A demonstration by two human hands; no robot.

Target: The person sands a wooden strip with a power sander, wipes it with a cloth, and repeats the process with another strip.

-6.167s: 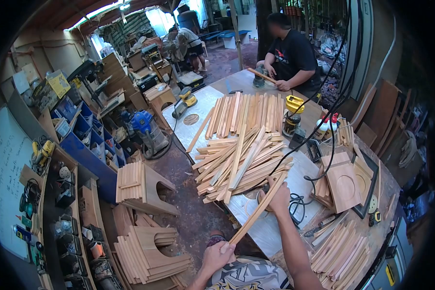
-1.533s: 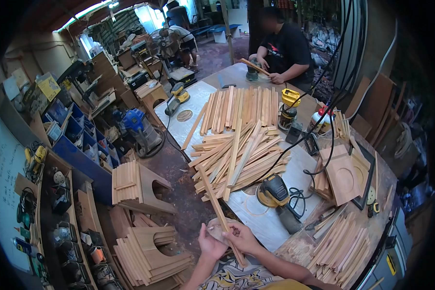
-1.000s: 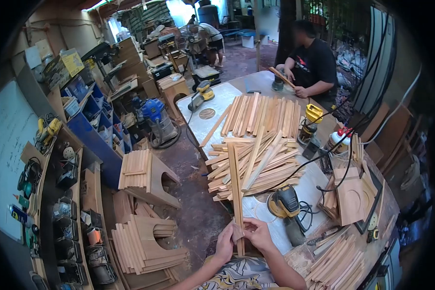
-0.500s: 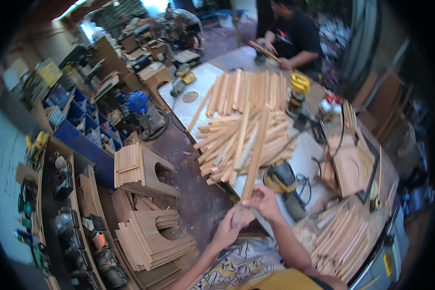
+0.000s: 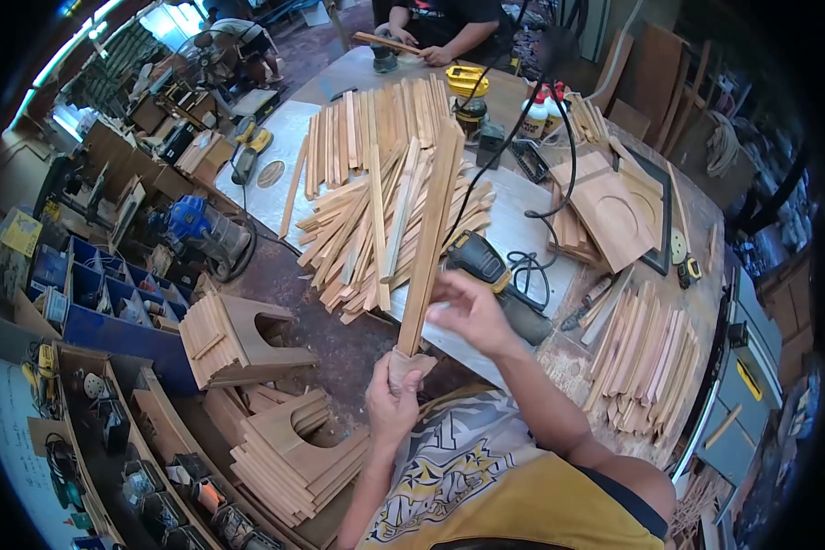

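A long wooden strip (image 5: 431,238) stands slanted before me, its far end over the strip pile. My left hand (image 5: 391,403) is closed round its near end, with a folded pinkish-brown sheet that looks like sandpaper (image 5: 407,368) wrapped about the wood. Beside the strip, my right hand (image 5: 472,313) has its fingers loosely curved and apart, fingertips close to the strip's right edge. Past the hands lies a heap of loose wooden strips (image 5: 348,240) on the table (image 5: 280,206). A black-and-yellow power sander (image 5: 481,261) sits just beyond my right hand.
More strips (image 5: 646,353) lie at the right among wood shavings. Wooden panels (image 5: 605,209), a cable (image 5: 568,156) and bottles (image 5: 535,115) are on the table. Shaped wooden stacks (image 5: 238,339) and a blue vacuum (image 5: 197,229) stand at left. Across the table, a person's hands (image 5: 431,53) hold a strip.
My right hand has come off the strip's near end and opened beside it. The left hand keeps its grip, and the strip stands steeper. My view has shifted to the right.
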